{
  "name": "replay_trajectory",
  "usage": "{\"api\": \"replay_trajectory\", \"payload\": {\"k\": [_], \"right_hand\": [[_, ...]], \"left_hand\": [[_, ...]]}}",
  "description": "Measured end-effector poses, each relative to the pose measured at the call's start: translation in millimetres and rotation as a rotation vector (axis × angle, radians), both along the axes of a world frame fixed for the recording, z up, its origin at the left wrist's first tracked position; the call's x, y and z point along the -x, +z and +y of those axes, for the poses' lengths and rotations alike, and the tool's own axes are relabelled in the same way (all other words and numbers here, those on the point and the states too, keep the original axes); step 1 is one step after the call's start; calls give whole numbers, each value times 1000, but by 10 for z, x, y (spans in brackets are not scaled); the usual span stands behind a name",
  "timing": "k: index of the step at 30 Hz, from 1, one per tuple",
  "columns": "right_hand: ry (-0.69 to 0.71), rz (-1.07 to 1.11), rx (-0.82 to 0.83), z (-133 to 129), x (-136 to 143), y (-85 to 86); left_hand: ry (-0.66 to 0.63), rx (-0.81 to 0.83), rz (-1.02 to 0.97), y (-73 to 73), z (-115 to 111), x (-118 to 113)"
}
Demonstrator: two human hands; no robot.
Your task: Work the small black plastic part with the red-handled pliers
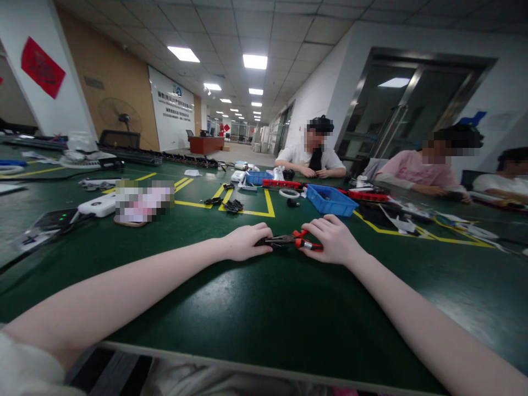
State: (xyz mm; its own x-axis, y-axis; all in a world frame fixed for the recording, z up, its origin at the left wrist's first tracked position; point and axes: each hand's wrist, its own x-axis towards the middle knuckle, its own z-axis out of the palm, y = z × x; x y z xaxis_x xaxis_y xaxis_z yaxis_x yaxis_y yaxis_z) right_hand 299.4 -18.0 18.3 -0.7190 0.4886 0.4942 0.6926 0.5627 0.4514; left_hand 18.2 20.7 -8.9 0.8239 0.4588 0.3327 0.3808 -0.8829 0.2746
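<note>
Over the green table, my right hand is closed on the red handles of a pair of pliers. Their metal jaws point left, toward my left hand. Fingers and thumb of that hand pinch a small black part, which the plier jaws meet. Its exact kind is too small to tell, and my left fingers cover some of it. Beyond my hands lie small clusters of black parts by the yellow tape lines.
A blue bin stands beyond my right hand. Left of me are a blurred phone and a white device. A white tape ring lies farther back. One person sits across; others sit at the right.
</note>
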Motion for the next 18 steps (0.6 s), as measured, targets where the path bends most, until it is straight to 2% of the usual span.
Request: {"api": "replay_trajectory", "payload": {"k": [18], "right_hand": [[10, 0, 73, 11, -96, 68]], "left_hand": [[18, 31, -9, -4, 1, -1]]}}
